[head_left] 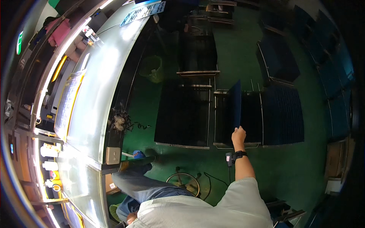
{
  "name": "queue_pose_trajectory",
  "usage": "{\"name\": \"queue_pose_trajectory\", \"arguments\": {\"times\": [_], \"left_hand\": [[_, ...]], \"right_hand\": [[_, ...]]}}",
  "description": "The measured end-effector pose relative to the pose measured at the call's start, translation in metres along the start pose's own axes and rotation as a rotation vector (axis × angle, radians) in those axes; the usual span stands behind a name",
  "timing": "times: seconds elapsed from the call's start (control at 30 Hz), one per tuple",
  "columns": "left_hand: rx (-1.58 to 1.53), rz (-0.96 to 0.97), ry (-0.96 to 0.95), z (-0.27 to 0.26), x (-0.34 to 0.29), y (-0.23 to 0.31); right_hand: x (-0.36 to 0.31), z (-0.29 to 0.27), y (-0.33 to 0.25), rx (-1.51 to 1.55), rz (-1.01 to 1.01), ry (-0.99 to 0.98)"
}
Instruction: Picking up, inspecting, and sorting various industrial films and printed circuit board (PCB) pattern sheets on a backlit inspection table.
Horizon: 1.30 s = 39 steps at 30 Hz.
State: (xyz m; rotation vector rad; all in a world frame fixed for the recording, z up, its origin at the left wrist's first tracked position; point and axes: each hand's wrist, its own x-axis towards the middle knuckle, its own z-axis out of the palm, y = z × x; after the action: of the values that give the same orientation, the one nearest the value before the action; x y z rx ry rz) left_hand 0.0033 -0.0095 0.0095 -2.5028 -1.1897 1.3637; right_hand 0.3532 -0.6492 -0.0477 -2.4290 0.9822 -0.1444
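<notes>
My right hand is stretched forward with its fingers closed on the near edge of a thin dark blue panel. The panel stands upright in an open dark rack, rising above its frame. A black band circles my right wrist, and a small dark box with a cable shows beside it. Low in the picture, next to my shirt and jeans, a bit of my left hand shows; its fingers are hidden.
A long shiny workbench runs along my left under bright tube lights. Dark racks and a rack of blue panels flank the open one. A ring-based stool and a mesh basket stand on the green floor. A person in pink is beyond the bench.
</notes>
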Motion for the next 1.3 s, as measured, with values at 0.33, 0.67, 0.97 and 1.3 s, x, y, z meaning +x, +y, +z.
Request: {"name": "queue_pose_trajectory", "arguments": {"times": [0.33, 0.67, 0.97, 1.3], "left_hand": [[0.004, -0.005, 0.024, 0.015, 0.025, -0.014], [0.003, -0.014, 0.031, 0.018, 0.028, -0.02], [0.004, -0.016, 0.033, 0.02, 0.029, -0.02], [0.023, -0.013, 0.037, 0.022, 0.018, -0.015]], "right_hand": [[0.005, 0.004, 0.0, 0.026, -0.042, 0.003], [0.022, 0.011, -0.007, -0.007, -0.045, -0.079], [0.003, -0.005, -0.016, -0.008, -0.009, -0.102], [0.022, 0.013, -0.011, -0.041, -0.052, -0.108]]}}
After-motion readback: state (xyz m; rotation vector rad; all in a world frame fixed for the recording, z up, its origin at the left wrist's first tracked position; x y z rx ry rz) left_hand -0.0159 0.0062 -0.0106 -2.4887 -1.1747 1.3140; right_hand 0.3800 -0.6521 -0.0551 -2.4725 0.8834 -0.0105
